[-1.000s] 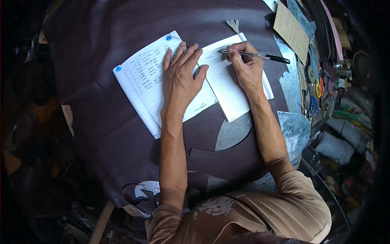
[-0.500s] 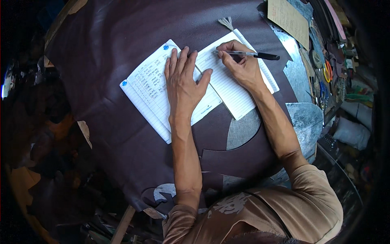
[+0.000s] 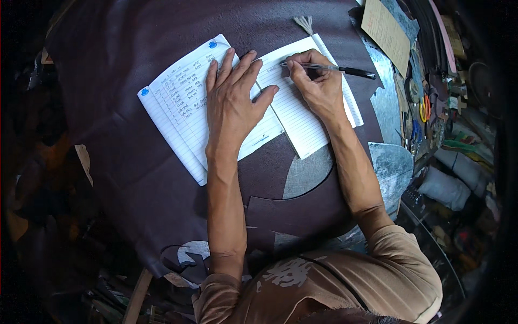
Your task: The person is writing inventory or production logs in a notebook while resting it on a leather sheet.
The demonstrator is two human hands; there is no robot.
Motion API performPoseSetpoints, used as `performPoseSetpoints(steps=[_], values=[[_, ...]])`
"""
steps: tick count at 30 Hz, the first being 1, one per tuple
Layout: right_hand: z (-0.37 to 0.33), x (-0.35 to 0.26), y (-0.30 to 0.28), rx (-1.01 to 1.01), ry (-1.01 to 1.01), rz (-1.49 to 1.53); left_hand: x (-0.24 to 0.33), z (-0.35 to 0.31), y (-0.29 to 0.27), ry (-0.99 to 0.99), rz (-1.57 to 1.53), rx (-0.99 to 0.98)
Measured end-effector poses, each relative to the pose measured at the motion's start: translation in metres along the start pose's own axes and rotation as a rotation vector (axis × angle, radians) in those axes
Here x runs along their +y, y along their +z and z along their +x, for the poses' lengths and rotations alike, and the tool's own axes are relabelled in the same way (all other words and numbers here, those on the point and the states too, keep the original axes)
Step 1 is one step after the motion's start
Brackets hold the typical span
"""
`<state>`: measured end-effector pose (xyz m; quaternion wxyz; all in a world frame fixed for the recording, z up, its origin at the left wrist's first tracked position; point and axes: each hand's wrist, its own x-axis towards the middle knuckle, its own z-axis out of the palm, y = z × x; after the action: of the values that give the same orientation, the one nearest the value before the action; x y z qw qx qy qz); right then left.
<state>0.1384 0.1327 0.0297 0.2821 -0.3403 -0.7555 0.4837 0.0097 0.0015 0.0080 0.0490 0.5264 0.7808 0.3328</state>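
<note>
At upper centre, the paper (image 3: 186, 137) is covered by the left hand (image 3: 232, 105), fingers spread, seemingly for steadiness; over the pad (image 3: 295, 116), the pen (image 3: 348, 71) is finger-pinched by the right hand (image 3: 319, 89), apparently for control.

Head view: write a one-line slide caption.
Left hand spread on a written page, right hand holding a pen at a lined notepad, on dark leather.

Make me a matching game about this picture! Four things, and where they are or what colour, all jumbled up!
1. left hand
2. pen
3. leather
4. tassel

A. dark brown, under the pad
B. gripped in the right hand
C. grey, just beyond the pad's top
D. fingers spread over a page

Pairs: 1-D, 2-B, 3-A, 4-C
</note>
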Motion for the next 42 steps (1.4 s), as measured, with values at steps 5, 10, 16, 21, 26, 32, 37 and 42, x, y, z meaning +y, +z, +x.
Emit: performPoseSetpoints(steps=[5, 10, 16, 21, 26, 32, 37, 42], values=[[0.000, 0.002, 0.003, -0.010, -0.055, 0.000, -0.001, 0.000, -0.003, -0.010, -0.011, -0.009], [-0.002, 0.003, 0.004, -0.006, -0.046, -0.012, 0.000, -0.002, -0.002, -0.033, -0.024, -0.017], [-0.002, -0.004, 0.004, -0.007, 0.042, -0.003, -0.002, -0.003, 0.000, -0.037, -0.023, -0.036], [-0.001, -0.001, 0.002, -0.009, 0.048, 0.001, 0.001, -0.001, -0.001, -0.045, -0.021, -0.023], [-0.002, -0.005, 0.000, 0.039, 0.064, 0.142, 0.001, -0.002, -0.001, -0.042, -0.031, -0.017], [0.002, -0.007, -0.012, 0.063, 0.089, 0.250, 0.002, -0.004, -0.002, -0.070, -0.037, -0.017], [0.007, -0.018, -0.028, 0.074, -0.005, 0.333, 0.000, -0.007, -0.003, -0.069, -0.045, -0.013], [0.000, -0.004, -0.016, -0.048, 0.037, 0.142, 0.002, -0.004, -0.002, -0.065, -0.056, -0.019]])
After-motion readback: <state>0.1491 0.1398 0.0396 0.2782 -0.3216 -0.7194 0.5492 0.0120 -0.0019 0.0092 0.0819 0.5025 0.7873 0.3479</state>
